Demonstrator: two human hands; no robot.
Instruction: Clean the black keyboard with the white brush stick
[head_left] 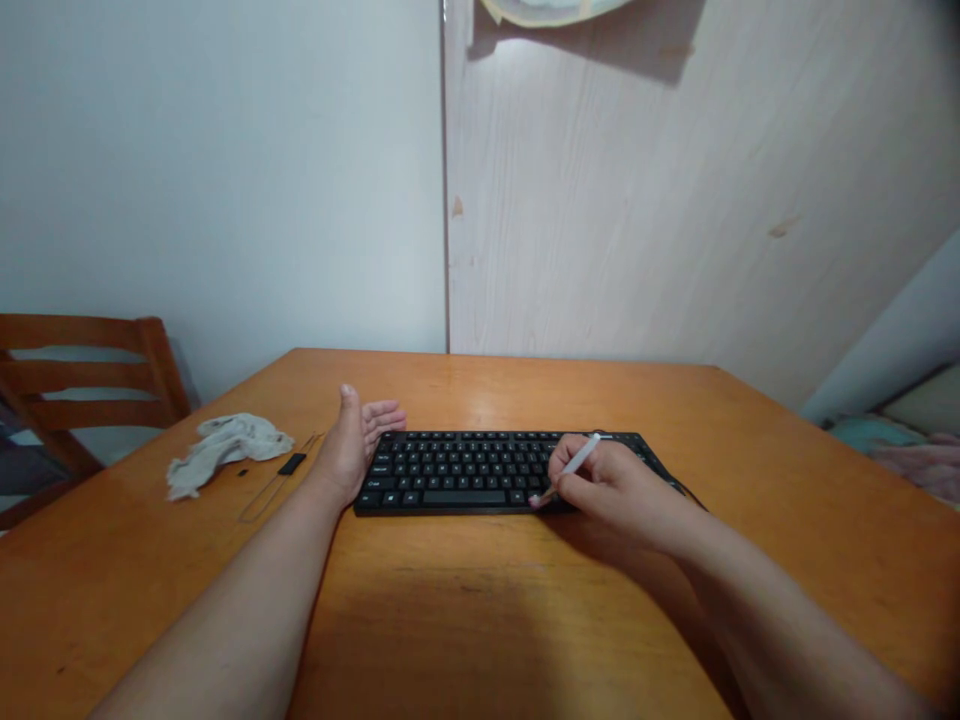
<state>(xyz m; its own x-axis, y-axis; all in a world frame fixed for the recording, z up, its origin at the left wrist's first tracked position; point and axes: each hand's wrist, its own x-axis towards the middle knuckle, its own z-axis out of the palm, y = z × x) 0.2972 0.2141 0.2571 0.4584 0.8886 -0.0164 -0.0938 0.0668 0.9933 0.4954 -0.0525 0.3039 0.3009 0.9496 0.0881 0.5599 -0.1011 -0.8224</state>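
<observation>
A black computer keyboard (450,472) lies on the orange wooden table (465,620), with my right hand (611,490) over its right half. That hand pinches a slim white pen-shaped stick (574,468), whose lower tip reaches the keyboard's front edge. My left hand (354,445) is open, palm turned toward the keyboard's left end and just beside it. To the left of that hand lie a crumpled grey-white cloth (225,450), a small black rectangular piece (292,464) and a thin wire loop (270,490).
A tiny black bit (243,472) lies near the cloth. The keyboard's black cable (691,492) runs off at its right end. A wooden chair back (90,370) stands past the table's left side, a pale wood-grain panel (637,200) rises behind it, and bedding (900,450) shows at right.
</observation>
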